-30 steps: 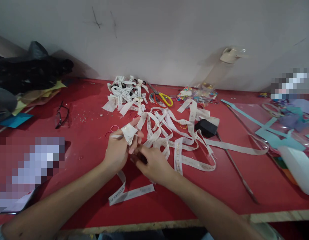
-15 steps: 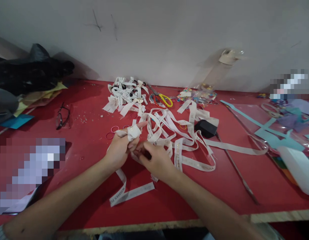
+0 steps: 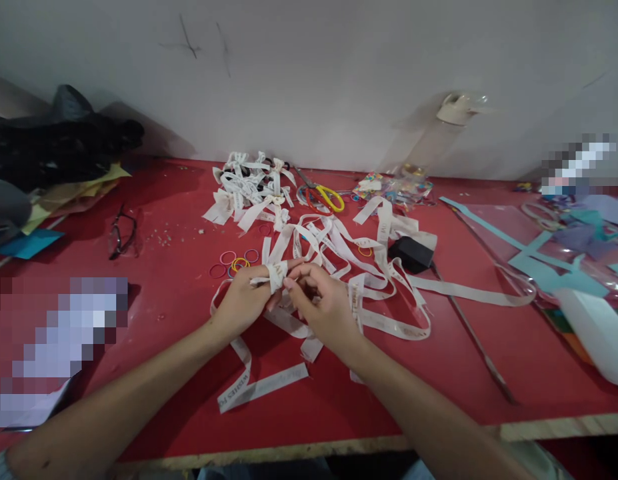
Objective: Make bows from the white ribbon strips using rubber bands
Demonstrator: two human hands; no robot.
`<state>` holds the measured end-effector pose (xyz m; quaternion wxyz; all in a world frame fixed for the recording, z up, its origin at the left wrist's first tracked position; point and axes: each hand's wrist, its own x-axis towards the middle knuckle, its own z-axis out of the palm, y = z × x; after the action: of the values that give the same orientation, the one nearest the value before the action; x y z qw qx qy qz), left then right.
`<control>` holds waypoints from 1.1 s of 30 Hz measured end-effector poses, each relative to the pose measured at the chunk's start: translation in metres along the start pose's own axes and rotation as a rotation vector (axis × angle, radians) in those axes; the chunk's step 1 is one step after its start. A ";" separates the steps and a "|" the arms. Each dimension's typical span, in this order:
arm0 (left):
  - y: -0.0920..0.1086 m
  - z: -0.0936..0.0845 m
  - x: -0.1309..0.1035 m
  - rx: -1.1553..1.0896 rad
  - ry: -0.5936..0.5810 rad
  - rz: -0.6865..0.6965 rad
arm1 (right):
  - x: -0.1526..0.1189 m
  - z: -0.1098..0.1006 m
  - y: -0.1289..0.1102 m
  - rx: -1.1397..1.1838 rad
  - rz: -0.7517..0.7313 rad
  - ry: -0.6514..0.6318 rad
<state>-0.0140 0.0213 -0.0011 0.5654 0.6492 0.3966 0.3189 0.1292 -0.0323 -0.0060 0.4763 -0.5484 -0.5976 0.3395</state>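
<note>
A white printed ribbon (image 3: 277, 275) is wound around the fingers of my left hand (image 3: 241, 303), which is closed on it. My right hand (image 3: 325, 303) pinches at the ribbon beside the left fingers; its fingertips are partly hidden. A loose ribbon tail (image 3: 263, 389) with printed letters lies folded on the table below my hands. Just beyond the left hand are several coloured elastic bands (image 3: 227, 258). Long loops of the same ribbon (image 3: 396, 327) spread out to the right of my right hand.
A pile of white ribbon bows (image 3: 249, 179) sits near the wall, beside scissors (image 3: 330, 199) with red and yellow handles. A black block (image 3: 411, 255) and a thin rod (image 3: 481, 353) lie at right. Glasses (image 3: 123, 233) and a clear bottle (image 3: 436, 143) are farther back.
My right hand has moved up to the ribbon wrapped on my left fingers. The left hand has turned slightly, and more of the elastic bands show behind it.
</note>
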 end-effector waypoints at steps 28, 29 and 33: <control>-0.007 -0.004 -0.002 0.158 0.025 0.127 | -0.007 0.003 0.007 -0.110 -0.245 -0.032; -0.008 -0.004 -0.001 0.192 -0.016 0.135 | -0.006 0.003 0.007 -0.133 -0.291 -0.036; -0.009 -0.004 0.000 0.330 -0.040 0.132 | -0.004 -0.001 0.007 -0.255 -0.469 -0.073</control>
<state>-0.0188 0.0236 -0.0089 0.4370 0.7638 0.3889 0.2729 0.1320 -0.0347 -0.0134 0.4470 -0.4380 -0.7631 0.1615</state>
